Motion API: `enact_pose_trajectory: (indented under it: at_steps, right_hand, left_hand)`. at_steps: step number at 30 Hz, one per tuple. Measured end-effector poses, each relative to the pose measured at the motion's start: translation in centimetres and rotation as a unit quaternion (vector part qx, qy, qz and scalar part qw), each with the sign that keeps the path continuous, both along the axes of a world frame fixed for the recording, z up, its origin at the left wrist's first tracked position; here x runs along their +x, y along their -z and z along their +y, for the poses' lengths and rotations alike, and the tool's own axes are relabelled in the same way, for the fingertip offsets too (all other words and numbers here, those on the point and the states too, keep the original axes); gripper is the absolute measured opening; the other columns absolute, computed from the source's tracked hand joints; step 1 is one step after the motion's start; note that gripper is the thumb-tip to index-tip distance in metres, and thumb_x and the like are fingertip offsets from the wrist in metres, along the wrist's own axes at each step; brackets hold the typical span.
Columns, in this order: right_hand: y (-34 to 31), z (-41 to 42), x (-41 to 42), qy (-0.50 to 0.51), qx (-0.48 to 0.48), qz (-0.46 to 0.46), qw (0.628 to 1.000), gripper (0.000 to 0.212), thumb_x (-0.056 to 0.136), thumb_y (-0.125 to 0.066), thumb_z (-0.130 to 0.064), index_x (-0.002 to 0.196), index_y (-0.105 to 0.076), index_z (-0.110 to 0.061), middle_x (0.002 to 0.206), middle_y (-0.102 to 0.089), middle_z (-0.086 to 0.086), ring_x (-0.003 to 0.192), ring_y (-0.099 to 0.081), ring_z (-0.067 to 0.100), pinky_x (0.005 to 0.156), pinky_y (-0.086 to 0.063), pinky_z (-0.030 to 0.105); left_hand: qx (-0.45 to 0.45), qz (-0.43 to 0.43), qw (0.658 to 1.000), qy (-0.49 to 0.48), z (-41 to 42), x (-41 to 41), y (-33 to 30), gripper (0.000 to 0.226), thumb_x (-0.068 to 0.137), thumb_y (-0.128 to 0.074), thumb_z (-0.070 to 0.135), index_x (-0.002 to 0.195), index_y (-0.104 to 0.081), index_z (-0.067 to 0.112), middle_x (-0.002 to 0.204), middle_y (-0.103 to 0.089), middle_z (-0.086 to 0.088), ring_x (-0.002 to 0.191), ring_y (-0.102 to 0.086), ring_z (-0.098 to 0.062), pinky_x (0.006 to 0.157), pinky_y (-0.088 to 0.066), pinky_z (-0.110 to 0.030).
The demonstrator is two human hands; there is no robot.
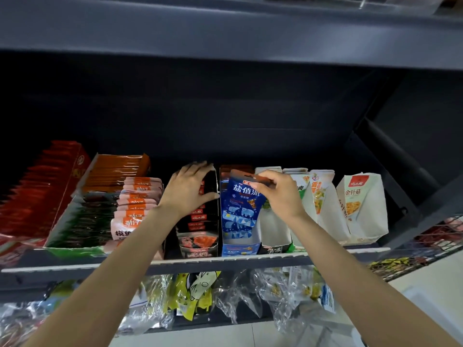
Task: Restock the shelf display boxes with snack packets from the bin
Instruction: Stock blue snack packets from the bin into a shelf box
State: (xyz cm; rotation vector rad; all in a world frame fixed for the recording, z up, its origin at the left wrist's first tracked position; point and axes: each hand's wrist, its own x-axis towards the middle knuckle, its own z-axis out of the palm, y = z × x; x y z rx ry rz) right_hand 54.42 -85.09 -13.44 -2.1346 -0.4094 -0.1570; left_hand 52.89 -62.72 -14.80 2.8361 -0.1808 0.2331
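A blue snack packet (pixel 241 199) with white characters stands tilted in the blue display box (pixel 239 247) at the shelf's middle. My right hand (pixel 278 194) pinches the packet's top right corner. Several more blue packets lie beneath it in the box. Just left of it, my left hand (pixel 189 190) rests on the black display box (pixel 198 249), fingers spread over its rear packets and thumb against the box's right wall. That box holds several black packets with red labels.
Left stand pink packets (pixel 136 209), a green box (pixel 75 221), an orange box (pixel 115 171) and red boxes (pixel 40 186). Right stand white display boxes (pixel 273 229), (pixel 360 209). The shelf edge (pixel 225 262) runs in front; bagged snacks (pixel 193 294) hang below. A wire basket (pixel 426 246) is far right.
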Motion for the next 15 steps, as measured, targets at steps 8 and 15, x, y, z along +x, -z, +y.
enact_pose_trajectory:
  at_steps: [8, 15]
  right_hand:
    - [2.5, 1.6, 1.1, -0.013, -0.233, -0.026, 0.972, 0.018, 0.089, -0.061, -0.019, 0.106, -0.067, -0.015, 0.106, -0.068, 0.003, 0.096, -0.062, 0.019, 0.071, -0.045, 0.027]
    - [3.2, 1.9, 0.1, 0.018, -0.257, -0.075, 0.963, 0.039, 0.088, -0.061, -0.017, 0.126, -0.053, -0.015, 0.124, -0.052, 0.003, 0.119, -0.043, 0.017, 0.09, -0.044, 0.029]
  left_hand:
    - [0.006, 0.01, 1.0, -0.013, -0.1, -0.1, 0.2, 0.069, 0.084, -0.062, 0.048, 0.143, -0.033, 0.029, 0.154, -0.023, 0.008, 0.14, -0.022, -0.019, 0.114, -0.017, -0.037]
    - [0.002, -0.044, 0.999, -0.024, -2.2, -1.2, -0.6, 0.052, 0.087, -0.059, 0.041, 0.135, -0.047, 0.026, 0.147, -0.036, 0.005, 0.135, -0.029, -0.017, 0.11, -0.022, -0.037]
